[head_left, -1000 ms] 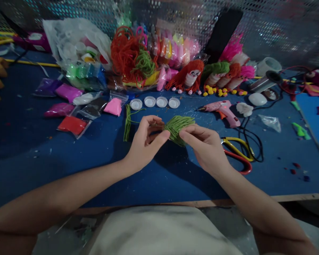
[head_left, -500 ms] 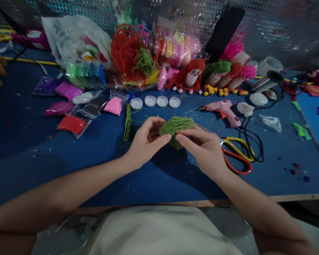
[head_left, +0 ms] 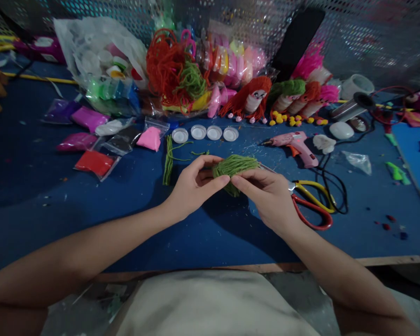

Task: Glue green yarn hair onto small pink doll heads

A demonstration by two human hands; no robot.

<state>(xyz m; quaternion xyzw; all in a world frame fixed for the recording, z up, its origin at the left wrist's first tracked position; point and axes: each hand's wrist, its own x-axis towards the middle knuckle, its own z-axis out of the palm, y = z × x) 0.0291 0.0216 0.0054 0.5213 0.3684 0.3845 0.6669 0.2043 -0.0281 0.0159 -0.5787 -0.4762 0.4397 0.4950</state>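
Between my two hands, above the blue table, is a bundle of green yarn (head_left: pixel 238 164). My left hand (head_left: pixel 199 184) grips its left end, thumb in front and fingers behind. My right hand (head_left: pixel 268 193) pinches the lower right side, its thumb tip close to the left thumb. What lies inside or behind the bundle is hidden. A pair of scissors (head_left: pixel 317 205) with red and yellow handles lies beside my right hand, its blades partly covered. To the left of my left hand lie cut green yarn strands (head_left: pixel 168 161).
Several white caps (head_left: pixel 214 133) line up beyond my hands. A pink glue gun (head_left: pixel 294 144) with a black cord lies right of them. Yarn-haired dolls (head_left: pixel 255 100) stand at the back. Small clay packets (head_left: pixel 96 163) lie at left, near a clear plastic bag (head_left: pixel 101 51).
The yarn bundle has shifted slightly right in my hands, and my left thumb has slid a little right towards my right thumb. Both hands keep their hold.
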